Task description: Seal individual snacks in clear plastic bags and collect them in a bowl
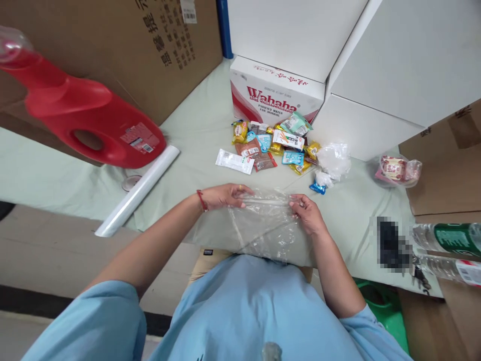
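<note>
A clear plastic bag (259, 225) with a zip strip along its top is stretched between my hands at the table's front edge. My left hand (229, 196) pinches the bag's upper left corner, and a red bracelet circles that wrist. At the upper right corner my right hand (306, 210) has its fingers closed on the same bag. Beyond it lies a pile of small wrapped snacks (263, 145), with a white packet (235, 161) at its left. Crumpled clear plastic (334, 160) and a blue-wrapped piece (317, 187) sit to the pile's right.
A red detergent bottle (93, 115) and a white roll (139, 190) lie on the left. Behind the snacks stands a Wahaba-style water carton (276, 93). On the right are a round packaged item (394, 169), plastic bottles (451, 238) and keys (423, 278). A green stool (387, 316) stands below.
</note>
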Tool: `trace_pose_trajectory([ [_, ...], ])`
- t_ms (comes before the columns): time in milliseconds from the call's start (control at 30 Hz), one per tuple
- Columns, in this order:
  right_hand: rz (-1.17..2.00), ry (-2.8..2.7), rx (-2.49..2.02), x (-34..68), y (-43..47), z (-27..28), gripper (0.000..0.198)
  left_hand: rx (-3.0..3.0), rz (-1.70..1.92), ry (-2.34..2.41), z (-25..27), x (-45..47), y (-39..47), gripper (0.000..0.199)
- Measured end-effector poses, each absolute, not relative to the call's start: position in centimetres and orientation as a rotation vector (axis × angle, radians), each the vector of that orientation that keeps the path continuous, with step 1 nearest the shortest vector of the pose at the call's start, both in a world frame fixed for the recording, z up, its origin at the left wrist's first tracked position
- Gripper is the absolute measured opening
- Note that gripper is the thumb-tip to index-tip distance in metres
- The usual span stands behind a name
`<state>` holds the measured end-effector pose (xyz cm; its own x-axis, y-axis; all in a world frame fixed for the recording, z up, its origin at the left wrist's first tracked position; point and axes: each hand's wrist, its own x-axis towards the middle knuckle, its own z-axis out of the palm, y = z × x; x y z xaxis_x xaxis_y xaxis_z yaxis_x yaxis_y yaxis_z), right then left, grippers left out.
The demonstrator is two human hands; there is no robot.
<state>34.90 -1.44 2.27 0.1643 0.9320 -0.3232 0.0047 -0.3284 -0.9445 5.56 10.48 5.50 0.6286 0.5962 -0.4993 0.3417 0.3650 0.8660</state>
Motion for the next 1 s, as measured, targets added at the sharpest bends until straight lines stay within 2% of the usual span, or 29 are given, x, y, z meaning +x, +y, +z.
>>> trace_pose_trajectory([
  [133, 1.225, -0.884, -1.611, 34.9, -0.8, 2.0, 0.042, 1.615, 0.629, 1.564, 6.2, 3.8, 12.6, 0.034],
  [233, 1.157, -0.861, -1.626, 33.8, -0.7, 1.3, 0.044, 1.707, 0.894, 1.668, 7.2, 5.1, 9.5, 0.026],
  [300, 1.131, -0.843, -1.64, 33.1, -0.7, 0.9, 0.046, 1.796, 0.949, 1.608, 6.8, 7.1, 5.9, 0.023],
  [433, 1.099, -0.823, -1.694, 33.7, -0.5, 0.6, 0.052, 2.279, 0.646, 1.251, 3.0, 9.8, 0.8, 0.039],
  [600, 1.05, -0.963, -1.855, 39.2, -0.3, 1.2, 0.056, 2.438, 0.334, 1.182, -1.0, 6.7, 2.4, 0.066],
  [667, 0.912, -1.167, -2.014, 41.3, 0.2, 2.0, 0.046, 2.476, 0.276, 1.093, -1.3, 5.0, 3.7, 0.068],
  [767, 0.493, -1.589, -2.204, 41.9, 2.0, 4.0, 0.027, 2.532, 0.248, 1.002, -1.1, 3.7, 4.6, 0.068],
  [833, 0.309, -1.847, -2.163, 39.9, 4.2, 5.6, 0.025, 2.57, 0.271, 0.988, -1.0, 3.6, 4.6, 0.067],
  [1000, 0.328, -2.132, -2.04, 30.9, 13.2, 7.0, 0.033, 2.58, 0.31, 0.995, -0.9, 3.7, 4.2, 0.07],
])
